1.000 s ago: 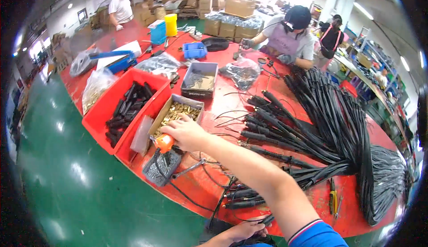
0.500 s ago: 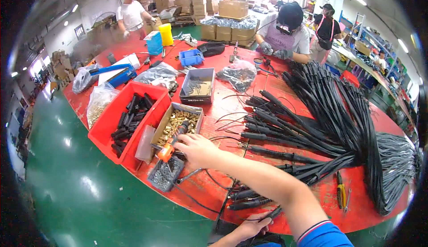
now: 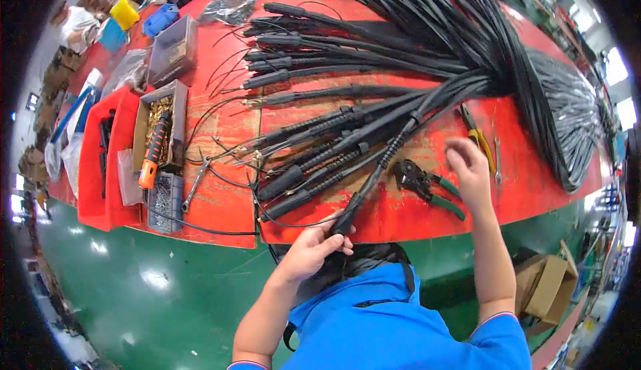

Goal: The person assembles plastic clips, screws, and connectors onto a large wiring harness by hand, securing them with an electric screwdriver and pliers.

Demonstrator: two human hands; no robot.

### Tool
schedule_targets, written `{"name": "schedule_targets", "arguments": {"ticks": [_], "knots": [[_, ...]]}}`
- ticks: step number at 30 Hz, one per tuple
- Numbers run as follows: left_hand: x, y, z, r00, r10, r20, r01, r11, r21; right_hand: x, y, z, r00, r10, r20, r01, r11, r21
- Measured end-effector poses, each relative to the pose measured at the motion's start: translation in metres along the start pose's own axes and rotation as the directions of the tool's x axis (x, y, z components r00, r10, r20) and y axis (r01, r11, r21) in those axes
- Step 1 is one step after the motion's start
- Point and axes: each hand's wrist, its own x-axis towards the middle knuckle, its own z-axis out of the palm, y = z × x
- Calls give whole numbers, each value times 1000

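My left hand [image 3: 319, 250], at the table's front edge, is closed round the black plug-like end [image 3: 347, 218] of a thick cable. A ribbed sleeve [image 3: 394, 146] sits farther up this cable. Off to the right, my right hand [image 3: 471, 166] hovers with bent fingers apart and nothing in it. Nearest to it are pliers [image 3: 475, 131] with yellow and black handles. A green-handled wire stripper [image 3: 434, 188] lies between the hands. An orange and black electric screwdriver [image 3: 155, 149] rests across the box of brass fittings [image 3: 175, 113] at the left.
Bundled black cables [image 3: 400, 56] cover the table's middle and right. At the left stand a red bin [image 3: 90, 190] of black parts and a small tray [image 3: 167, 203] of screws. A wrench [image 3: 195, 184] lies beside them. An open carton [image 3: 549, 290] stands on the floor at right.
My right hand has let go of the electric screwdriver and moved to the right side. The left hand still holds a cable, and the view has swung down and to the right.
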Motion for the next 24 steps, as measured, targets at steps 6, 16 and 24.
{"name": "schedule_targets", "arguments": {"ticks": [6, 16, 24], "knots": [[-7, -3, 16, 996, -41, -78, 47, 996, 73, -73, 24, 28, 949, 284, 140, -317, 839, 443], [-12, 0, 28, 984, -33, -177, 22, 998, -66, -35, 20, 101, 814, 397, 423, -559, 341, 756], [-5, 11, 34, 966, -94, -242, 163, 944, 286, -35, 11, 116, 748, 394, 534, -652, 285, 703]]}}
